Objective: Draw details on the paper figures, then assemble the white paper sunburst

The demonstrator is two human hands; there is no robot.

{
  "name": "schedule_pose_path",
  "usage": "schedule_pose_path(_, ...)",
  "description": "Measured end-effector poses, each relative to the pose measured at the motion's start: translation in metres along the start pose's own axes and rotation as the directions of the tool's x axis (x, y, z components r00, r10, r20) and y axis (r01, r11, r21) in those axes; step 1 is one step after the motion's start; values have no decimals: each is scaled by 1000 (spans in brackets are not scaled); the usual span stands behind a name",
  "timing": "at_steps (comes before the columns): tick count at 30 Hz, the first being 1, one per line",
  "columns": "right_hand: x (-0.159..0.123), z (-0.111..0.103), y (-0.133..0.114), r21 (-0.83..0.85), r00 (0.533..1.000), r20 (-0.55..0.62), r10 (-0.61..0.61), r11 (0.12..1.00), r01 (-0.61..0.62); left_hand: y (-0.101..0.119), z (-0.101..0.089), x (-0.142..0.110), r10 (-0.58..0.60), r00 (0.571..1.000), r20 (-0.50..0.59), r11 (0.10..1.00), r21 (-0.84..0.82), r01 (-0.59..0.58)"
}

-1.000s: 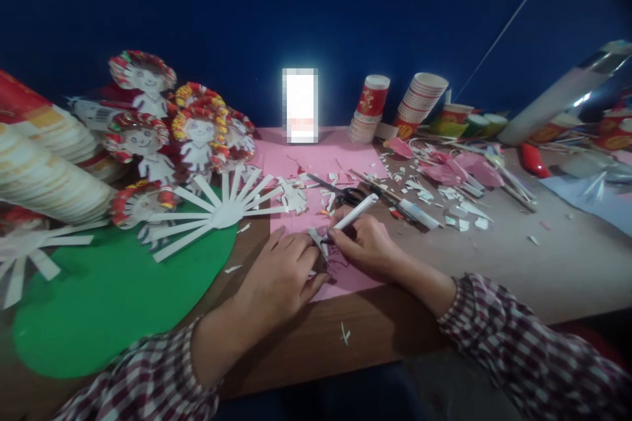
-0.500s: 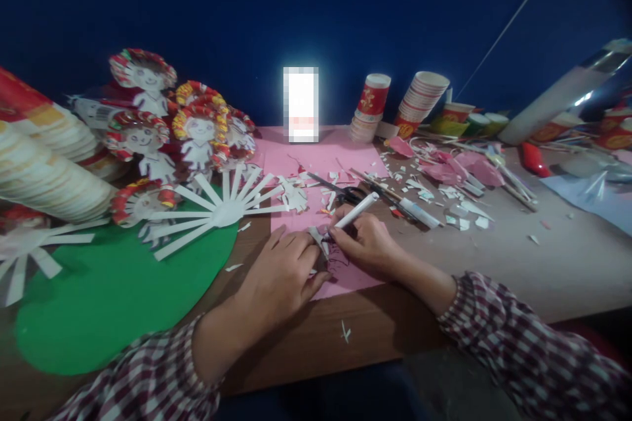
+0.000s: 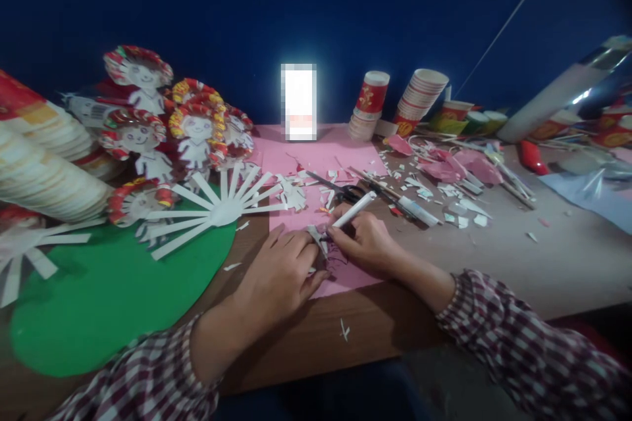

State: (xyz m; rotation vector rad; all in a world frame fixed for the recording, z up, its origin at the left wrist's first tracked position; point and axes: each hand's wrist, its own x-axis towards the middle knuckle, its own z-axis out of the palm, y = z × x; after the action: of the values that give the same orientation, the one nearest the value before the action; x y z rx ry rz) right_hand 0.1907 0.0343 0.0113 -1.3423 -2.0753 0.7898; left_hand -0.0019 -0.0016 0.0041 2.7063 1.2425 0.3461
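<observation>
"Starting big, what lies there?"

"Brown, wood-grained table [image 3: 296, 335], then a smooth, round-edged green sheet [image 3: 128, 302] at left. Next, flat pink paper [image 3: 323, 152]. A white fan [image 3: 227, 212] of flat paper strips overlaps the green."

"Different from a second ago?"

"Barely: the view has shifted slightly, while both hands keep their pose."

"How are they?"

"The left hand [image 3: 284, 270] lies palm down, bent fingers close together. The right hand [image 3: 368, 240] is curled, pinching a slim white pen [image 3: 356, 209] between thumb and fingers. Between the hands, over the pink, sits a small paper cutout [image 3: 318, 237]; whether the left hand pinches it or only covers its edge, I can't tell."
</observation>
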Motion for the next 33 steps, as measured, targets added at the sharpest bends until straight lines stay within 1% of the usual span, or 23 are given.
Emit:
schedule_pose_path(6,0,1,1,6,1000,3,-21,1000,21,0,0,0,-2,1000,4,1000,-7,2)
schedule_pose_path(12,0,1,0,50,999,-22,29,998,-28,0,0,0,-4,1000,2,1000,-2,4)
schedule_pose_path(19,0,0,-1,9,1000,-4,4,1000,-4,0,0,0,-3,1000,14,1000,10,2)
schedule_pose_path(23,0,0,-1,28,1000,1,13,1000,-13,0,0,-1,2,1000,-2,1000,6,-2)
schedule_pose_path(27,0,0,-1,67,1000,-24,18,998,-16,-1,1,-1,8,1000,-26,1000,4,-7)
schedule_pose_path(33,0,0,-3,25,999,-28,20,999,-20,0,1,-1,5,1000,-19,1000,5,-5)
